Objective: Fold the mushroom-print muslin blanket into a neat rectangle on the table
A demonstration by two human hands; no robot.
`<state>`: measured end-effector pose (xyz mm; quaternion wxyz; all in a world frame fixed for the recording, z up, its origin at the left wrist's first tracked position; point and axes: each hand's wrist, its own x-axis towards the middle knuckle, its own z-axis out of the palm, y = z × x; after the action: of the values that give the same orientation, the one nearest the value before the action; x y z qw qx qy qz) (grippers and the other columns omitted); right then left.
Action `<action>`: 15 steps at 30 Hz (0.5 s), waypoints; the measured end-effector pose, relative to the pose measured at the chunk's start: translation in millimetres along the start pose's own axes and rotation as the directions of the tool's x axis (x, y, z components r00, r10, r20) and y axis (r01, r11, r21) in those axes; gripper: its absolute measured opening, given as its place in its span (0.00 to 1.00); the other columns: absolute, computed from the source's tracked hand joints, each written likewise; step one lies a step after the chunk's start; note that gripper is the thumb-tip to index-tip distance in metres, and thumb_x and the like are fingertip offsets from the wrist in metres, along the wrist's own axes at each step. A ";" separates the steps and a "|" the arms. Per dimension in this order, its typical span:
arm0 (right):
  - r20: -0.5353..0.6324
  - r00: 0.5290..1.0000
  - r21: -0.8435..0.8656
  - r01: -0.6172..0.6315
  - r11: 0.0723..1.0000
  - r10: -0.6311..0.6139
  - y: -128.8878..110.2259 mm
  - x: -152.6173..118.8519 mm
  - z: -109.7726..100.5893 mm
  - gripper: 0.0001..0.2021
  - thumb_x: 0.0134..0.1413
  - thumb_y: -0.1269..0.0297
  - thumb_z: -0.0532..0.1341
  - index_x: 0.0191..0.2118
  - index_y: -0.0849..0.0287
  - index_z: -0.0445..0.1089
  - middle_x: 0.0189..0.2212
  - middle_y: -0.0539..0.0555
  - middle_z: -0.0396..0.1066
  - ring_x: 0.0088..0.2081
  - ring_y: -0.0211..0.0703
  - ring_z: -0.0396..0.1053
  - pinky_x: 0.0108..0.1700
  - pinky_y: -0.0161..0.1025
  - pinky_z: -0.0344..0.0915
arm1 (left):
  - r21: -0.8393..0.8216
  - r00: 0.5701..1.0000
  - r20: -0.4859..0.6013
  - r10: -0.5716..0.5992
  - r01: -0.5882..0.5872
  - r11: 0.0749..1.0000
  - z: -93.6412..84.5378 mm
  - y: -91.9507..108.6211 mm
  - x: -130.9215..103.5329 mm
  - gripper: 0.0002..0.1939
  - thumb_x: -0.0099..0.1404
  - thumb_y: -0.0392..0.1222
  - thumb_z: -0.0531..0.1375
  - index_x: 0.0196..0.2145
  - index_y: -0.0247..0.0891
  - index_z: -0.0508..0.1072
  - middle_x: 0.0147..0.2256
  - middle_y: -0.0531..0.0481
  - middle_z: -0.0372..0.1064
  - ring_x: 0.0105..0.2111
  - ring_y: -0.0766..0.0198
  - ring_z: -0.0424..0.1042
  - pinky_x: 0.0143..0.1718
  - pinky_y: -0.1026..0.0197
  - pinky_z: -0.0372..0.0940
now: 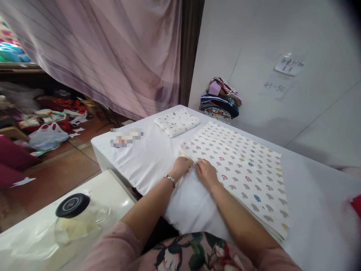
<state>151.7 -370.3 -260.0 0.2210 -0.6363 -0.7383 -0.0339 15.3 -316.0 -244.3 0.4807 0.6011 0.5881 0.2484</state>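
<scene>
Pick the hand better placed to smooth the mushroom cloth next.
Likely the right hand: it is closer to most of the mushroom cloth; the left hand is out by one corner.

A single camera is riding on the person's head, looking forward and down over the floral top (194, 254), which is filling the bottom edge at closest range. The left hand (182, 166) and right hand (207, 173) are appearing within arm's reach, just below centre. The white-covered table (313, 214) is stretching obliquely across, with the curtain (126, 49) hanging beyond, leftward, and the wall (254, 37) standing on the right.
</scene>
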 end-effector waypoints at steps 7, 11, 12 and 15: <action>-0.015 0.999 0.044 -0.027 0.999 0.028 1.3 1.3 0.8 0.10 0.60 0.62 0.51 0.31 0.56 0.67 0.33 0.51 0.67 0.35 0.39 0.64 0.33 0.34 0.55 | -0.061 0.999 -0.020 0.032 -0.033 0.998 -0.2 2.2 -3.2 0.11 0.54 0.41 0.56 0.18 0.37 0.64 0.11 0.57 0.55 0.14 0.71 0.54 0.18 0.67 0.50; -0.013 0.995 0.119 -0.093 0.989 0.095 3.0 2.5 0.2 0.11 0.61 0.63 0.50 0.31 0.56 0.66 0.32 0.51 0.67 0.34 0.39 0.65 0.33 0.34 0.56 | -0.005 0.987 -0.131 0.089 -0.091 0.996 -3.7 -3.6 -4.0 0.09 0.55 0.44 0.57 0.22 0.37 0.66 0.18 0.55 0.64 0.18 0.70 0.61 0.23 0.67 0.54; -0.010 0.994 0.134 -0.103 0.986 0.105 3.5 2.7 0.0 0.11 0.61 0.63 0.50 0.31 0.56 0.66 0.32 0.51 0.67 0.34 0.39 0.65 0.33 0.34 0.56 | 0.031 0.981 -0.161 0.109 -0.106 0.994 -4.6 -5.1 -4.0 0.09 0.56 0.45 0.57 0.23 0.37 0.67 0.19 0.54 0.66 0.19 0.69 0.63 0.24 0.66 0.55; -0.016 0.990 0.196 -0.135 0.971 0.140 5.8 3.4 0.0 0.11 0.60 0.63 0.50 0.32 0.56 0.67 0.33 0.51 0.67 0.35 0.39 0.65 0.34 0.34 0.57 | 0.108 0.977 -0.188 0.103 -0.083 0.991 -7.0 -8.1 -3.4 0.14 0.59 0.50 0.55 0.25 0.37 0.68 0.19 0.52 0.67 0.20 0.66 0.66 0.26 0.65 0.57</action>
<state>156.8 -366.0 -260.1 0.2950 -0.6607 -0.6888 0.0443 4.8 -318.5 -247.6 0.3788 0.6243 0.6147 0.2981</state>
